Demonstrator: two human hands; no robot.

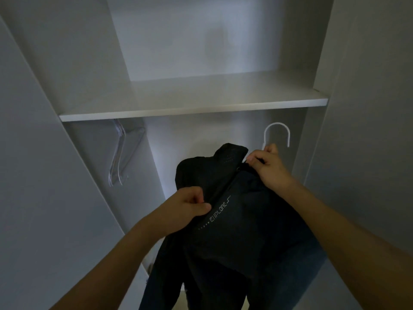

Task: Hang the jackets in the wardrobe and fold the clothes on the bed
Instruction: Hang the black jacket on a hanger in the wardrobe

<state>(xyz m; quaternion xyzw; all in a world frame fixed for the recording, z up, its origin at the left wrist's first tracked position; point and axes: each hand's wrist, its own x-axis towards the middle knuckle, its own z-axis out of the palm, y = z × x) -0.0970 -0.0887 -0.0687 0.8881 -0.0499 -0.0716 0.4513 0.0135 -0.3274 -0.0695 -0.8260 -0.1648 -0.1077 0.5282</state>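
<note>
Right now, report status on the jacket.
Left hand pinches jacket front. Right hand grips collar at white hanger hook. Not yet hung.

Your jacket [228, 220] is dark matt cloth, with perforated mesh at the collar and pale printed lettering. Your hanger [277, 133] hook looks smooth white plastic. The spare hangers [117, 153] look clear and glossy; the shelf [192, 104] smooth matt white board
</note>
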